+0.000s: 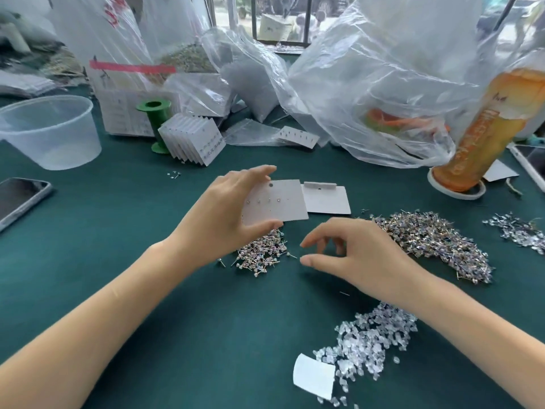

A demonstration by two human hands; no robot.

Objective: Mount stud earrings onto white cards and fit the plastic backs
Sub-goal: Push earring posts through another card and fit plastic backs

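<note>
a green worktop (124, 261) holds heaps of stud earrings (436, 240) and clear plastic backs (371, 340). the left hand (224, 214) grips a white card (277, 202) above a smaller earring pile (262, 255). the right hand (356, 255) hovers beside it, fingers (312, 240) loosely curled, holding nothing visible.

Jewellery packing workshop: stud heaps (436, 240), stacked cards (193, 141).
</note>
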